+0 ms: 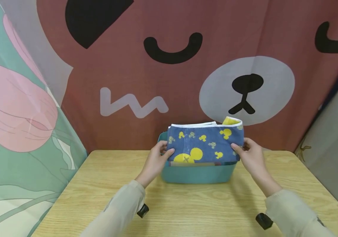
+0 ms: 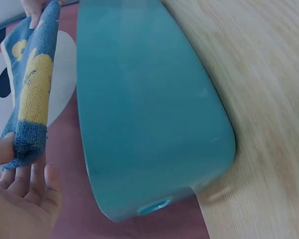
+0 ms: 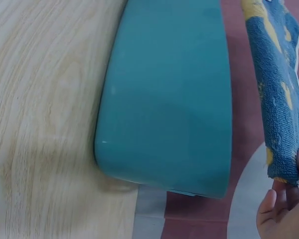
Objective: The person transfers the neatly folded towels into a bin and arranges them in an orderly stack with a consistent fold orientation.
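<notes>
A folded blue towel (image 1: 206, 143) with yellow mouse-head shapes and white edging is stretched between both hands. My left hand (image 1: 158, 159) pinches its left end, thumb in front and fingers behind. At the opposite end my right hand (image 1: 250, 156) grips it the same way. The towel is held above a teal plastic bin (image 1: 198, 174), overlapping its opening in the head view. Both wrist views show the towel's folded bottom edge (image 2: 35, 89) raised over the rim of the bin (image 3: 164, 99). Behind the towel, a strip of light and reddish contents (image 1: 194, 163) shows inside the bin.
The bin stands on a light wooden table (image 1: 198, 210) near its far edge. Behind it hangs a reddish-brown curtain (image 1: 121, 72) with a bear face. A green floral curtain (image 1: 14, 108) is at the left, and a grey surface (image 1: 335, 138) at the right.
</notes>
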The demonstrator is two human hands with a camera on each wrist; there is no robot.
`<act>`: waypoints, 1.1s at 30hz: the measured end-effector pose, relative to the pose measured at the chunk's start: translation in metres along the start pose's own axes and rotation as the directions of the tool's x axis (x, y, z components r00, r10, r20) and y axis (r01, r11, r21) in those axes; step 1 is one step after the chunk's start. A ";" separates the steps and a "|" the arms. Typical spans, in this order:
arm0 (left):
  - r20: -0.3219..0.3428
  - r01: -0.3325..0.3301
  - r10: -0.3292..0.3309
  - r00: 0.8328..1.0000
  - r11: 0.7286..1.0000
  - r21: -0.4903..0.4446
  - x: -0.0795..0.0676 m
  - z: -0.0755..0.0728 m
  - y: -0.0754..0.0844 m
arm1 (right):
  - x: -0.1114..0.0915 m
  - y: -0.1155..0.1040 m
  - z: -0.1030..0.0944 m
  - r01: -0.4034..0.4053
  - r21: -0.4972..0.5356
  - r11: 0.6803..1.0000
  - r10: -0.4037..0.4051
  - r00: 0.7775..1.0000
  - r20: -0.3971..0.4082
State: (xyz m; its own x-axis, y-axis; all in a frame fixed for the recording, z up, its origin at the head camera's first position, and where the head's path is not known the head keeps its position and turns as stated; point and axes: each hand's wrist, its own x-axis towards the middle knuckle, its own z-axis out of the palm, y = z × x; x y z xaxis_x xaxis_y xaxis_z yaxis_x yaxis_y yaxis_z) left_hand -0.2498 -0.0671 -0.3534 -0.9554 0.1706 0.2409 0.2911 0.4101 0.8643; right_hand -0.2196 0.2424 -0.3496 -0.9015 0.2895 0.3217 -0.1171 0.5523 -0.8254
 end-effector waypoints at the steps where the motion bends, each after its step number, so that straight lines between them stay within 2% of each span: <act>1: -0.005 -0.001 0.001 1.000 1.000 0.010 0.002 0.000 0.000 | 0.001 0.000 0.002 0.004 -0.001 1.000 -0.004 1.000 -0.009; 13: -0.032 0.000 0.003 0.999 0.994 0.108 0.014 -0.002 -0.010 | 0.007 0.006 0.016 -0.019 -0.002 1.000 0.019 1.000 0.011; 23: -0.016 0.004 -0.001 1.000 0.983 0.183 0.007 -0.004 -0.016 | 0.007 0.011 0.018 0.017 -0.048 0.999 -0.015 0.999 0.036; 33: -0.014 -0.008 0.011 1.000 0.978 0.208 0.006 -0.003 -0.024 | 0.004 0.016 0.023 0.031 -0.065 0.997 -0.028 0.999 0.043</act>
State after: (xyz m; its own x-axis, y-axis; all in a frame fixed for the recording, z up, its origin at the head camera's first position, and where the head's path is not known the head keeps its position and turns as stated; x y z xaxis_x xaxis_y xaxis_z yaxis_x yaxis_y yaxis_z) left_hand -0.2629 -0.0783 -0.3714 -0.9527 0.1627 0.2567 0.3026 0.5857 0.7519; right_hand -0.2349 0.2342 -0.3720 -0.9149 0.2402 0.3243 -0.1173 0.6107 -0.7831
